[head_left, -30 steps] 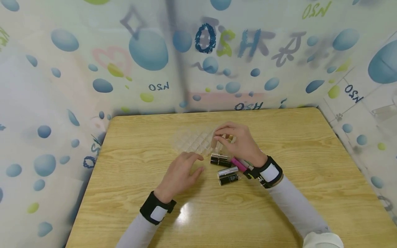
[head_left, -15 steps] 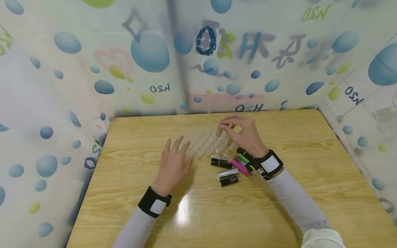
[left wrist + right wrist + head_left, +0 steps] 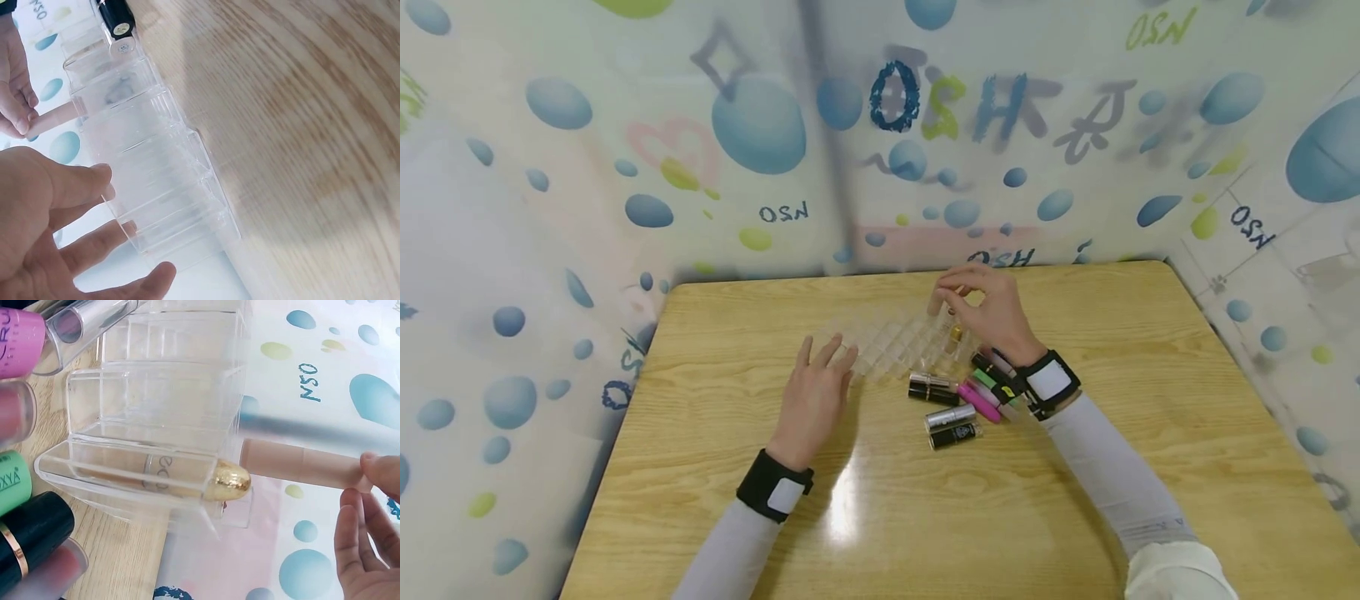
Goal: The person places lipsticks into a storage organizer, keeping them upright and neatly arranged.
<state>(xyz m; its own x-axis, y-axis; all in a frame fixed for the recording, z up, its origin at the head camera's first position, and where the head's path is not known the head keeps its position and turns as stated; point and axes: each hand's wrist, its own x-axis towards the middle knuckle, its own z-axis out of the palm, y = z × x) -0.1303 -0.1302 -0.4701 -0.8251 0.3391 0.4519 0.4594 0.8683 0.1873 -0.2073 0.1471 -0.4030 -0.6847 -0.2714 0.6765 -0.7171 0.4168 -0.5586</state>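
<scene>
Right hand point(image 3: 988, 312) pinches a beige tube point(image 3: 300, 465), one end right at the top of the clear holder point(image 3: 887, 346), far right | left hand point(image 3: 812, 396) loose, fingers spread at its left end | gold-tipped tube point(image 3: 228, 480) in a right-end slot | lipsticks point(image 3: 934, 390) on the surface point(image 3: 925, 533), near side

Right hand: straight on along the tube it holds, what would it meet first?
Probably the clear organizer: the beige tube points at its rim, though whether they touch is unclear.
</scene>
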